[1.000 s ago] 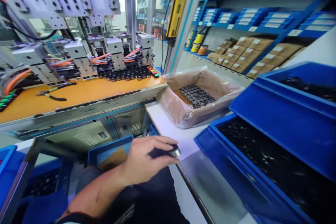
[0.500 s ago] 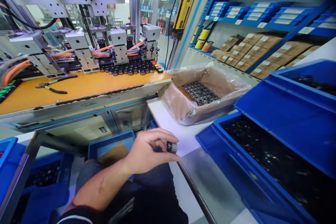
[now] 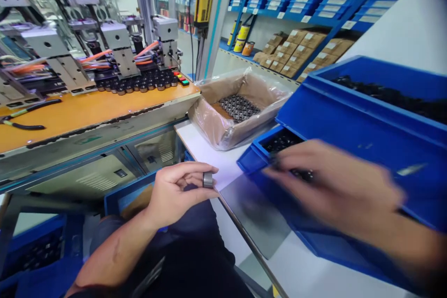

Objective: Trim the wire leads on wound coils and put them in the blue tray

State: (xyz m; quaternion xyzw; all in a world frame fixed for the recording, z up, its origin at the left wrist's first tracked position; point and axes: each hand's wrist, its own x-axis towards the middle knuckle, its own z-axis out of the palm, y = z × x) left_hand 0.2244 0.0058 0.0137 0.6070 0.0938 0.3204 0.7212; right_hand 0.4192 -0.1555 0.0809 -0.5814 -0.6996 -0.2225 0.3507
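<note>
My left hand (image 3: 178, 191) hovers over my lap at the white table's near corner, fingers curled around a small metal ring (image 3: 208, 179) pinched between thumb and forefinger. My right hand (image 3: 335, 186) is smeared by motion and reaches leftward over the lower blue bin (image 3: 256, 160), which is full of small dark parts. Something dark shows at its fingertips, but I cannot make out whether it is held. A second blue bin (image 3: 349, 116) stands stacked behind and above the first.
A plastic-lined cardboard box (image 3: 223, 125) of metal rings sits on the white table (image 3: 206, 149). The orange machine bench (image 3: 87, 111) at left carries a row of dark parts, fixtures and pliers (image 3: 21, 118). Blue shelving with boxes lines the back.
My right hand has come into view from the right, sweeping over the blue bin. My left hand has turned the ring between its fingers. The view shifted right.
</note>
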